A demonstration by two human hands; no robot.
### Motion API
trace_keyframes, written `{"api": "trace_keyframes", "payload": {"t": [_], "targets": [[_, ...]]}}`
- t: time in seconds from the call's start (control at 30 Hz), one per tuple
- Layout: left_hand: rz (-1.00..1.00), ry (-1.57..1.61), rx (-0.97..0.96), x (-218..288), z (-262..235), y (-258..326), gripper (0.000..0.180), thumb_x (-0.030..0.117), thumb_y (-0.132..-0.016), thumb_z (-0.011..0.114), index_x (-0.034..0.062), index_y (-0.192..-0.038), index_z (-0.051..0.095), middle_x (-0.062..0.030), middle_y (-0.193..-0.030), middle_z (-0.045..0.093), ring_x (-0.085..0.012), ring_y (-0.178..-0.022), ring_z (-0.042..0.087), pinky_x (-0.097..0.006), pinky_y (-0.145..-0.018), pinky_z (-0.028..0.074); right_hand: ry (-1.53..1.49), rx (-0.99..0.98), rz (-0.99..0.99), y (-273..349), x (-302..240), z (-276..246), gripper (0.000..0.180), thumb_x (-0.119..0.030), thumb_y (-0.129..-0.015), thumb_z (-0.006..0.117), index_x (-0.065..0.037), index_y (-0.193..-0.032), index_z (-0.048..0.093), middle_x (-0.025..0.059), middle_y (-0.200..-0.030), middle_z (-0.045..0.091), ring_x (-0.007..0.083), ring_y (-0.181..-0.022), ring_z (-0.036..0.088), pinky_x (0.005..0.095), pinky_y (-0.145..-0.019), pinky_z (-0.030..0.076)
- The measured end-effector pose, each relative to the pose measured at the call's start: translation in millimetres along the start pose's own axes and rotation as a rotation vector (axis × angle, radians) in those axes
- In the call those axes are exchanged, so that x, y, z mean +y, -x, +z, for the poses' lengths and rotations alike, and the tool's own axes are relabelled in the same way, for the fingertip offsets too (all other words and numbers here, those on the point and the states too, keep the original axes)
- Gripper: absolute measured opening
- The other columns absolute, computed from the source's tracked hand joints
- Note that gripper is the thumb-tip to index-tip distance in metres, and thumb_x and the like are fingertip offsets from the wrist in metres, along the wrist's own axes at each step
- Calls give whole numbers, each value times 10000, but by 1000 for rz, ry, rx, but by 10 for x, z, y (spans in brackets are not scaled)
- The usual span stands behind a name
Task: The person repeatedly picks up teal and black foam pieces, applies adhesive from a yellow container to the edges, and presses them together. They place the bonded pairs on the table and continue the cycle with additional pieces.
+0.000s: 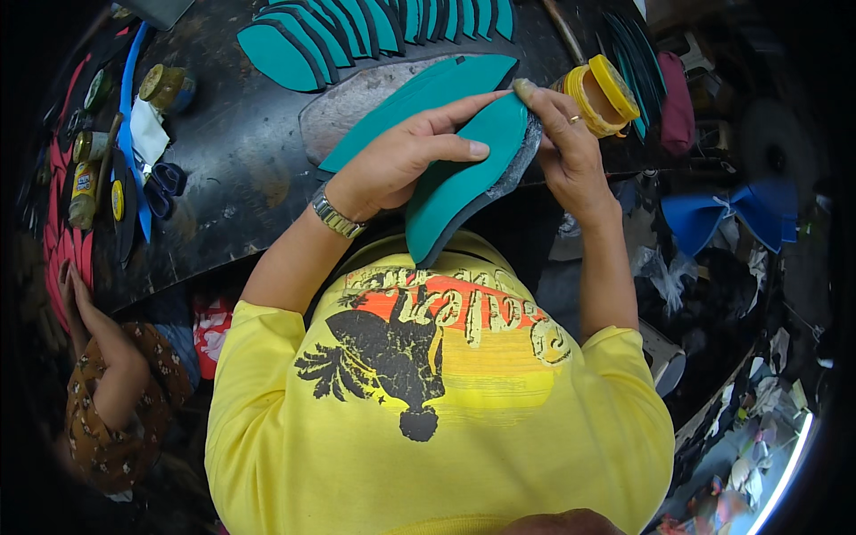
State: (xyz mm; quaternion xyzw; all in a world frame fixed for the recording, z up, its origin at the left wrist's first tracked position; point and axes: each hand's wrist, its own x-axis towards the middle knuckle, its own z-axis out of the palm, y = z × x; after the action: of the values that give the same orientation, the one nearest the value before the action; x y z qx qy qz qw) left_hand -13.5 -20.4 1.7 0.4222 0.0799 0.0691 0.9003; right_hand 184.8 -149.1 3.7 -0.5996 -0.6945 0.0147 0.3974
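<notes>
A teal shoe insole [446, 209] with a dark, rough underside is held tilted above the table's near edge. My left hand [392, 165] grips it, its thumb lying on the teal face. At the far tip, the thumb and fingers of my right hand [575, 152] pinch the edge. Whether a thin strip or lining lies under that pinch is hidden. Behind my hands, another teal insole [383, 120] rests on a grey slab [334, 107]. Overlapping teal insoles [276, 53] form a row farther back. An open yellow tub [593, 94] lies tipped just beyond my right hand.
Dark-handled scissors [165, 183], a blue strip [127, 98] and small jars [163, 86] sit at the table's left. Another person's arm [116, 357] reaches to red pieces [64, 223] there. Blue sheet pieces [731, 217] and scraps are at the right.
</notes>
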Motion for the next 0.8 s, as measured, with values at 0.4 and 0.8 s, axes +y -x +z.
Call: {"api": "trace_keyframes", "payload": {"t": [0.4, 0.8], "targets": [[42, 87, 74, -95, -144, -54, 611, 86, -955, 598, 50, -1515, 356, -71, -1222, 637, -110, -995, 658, -258, -855, 561, -290, -193, 15, 255, -227, 181, 717, 169, -765, 610, -211, -1373, 582, 97, -939, 615, 264, -805, 653, 335, -715, 537], [47, -45, 160, -80, -67, -79, 608, 76, -949, 597, 41, -1510, 365, -30, -1141, 652, -62, -931, 640, -231, -816, 548, -562, 116, 263, 209, -286, -1, 378, 165, -770, 517, -16, -1041, 708, 61, -1002, 578, 120, -788, 568, 230, -697, 473]]}}
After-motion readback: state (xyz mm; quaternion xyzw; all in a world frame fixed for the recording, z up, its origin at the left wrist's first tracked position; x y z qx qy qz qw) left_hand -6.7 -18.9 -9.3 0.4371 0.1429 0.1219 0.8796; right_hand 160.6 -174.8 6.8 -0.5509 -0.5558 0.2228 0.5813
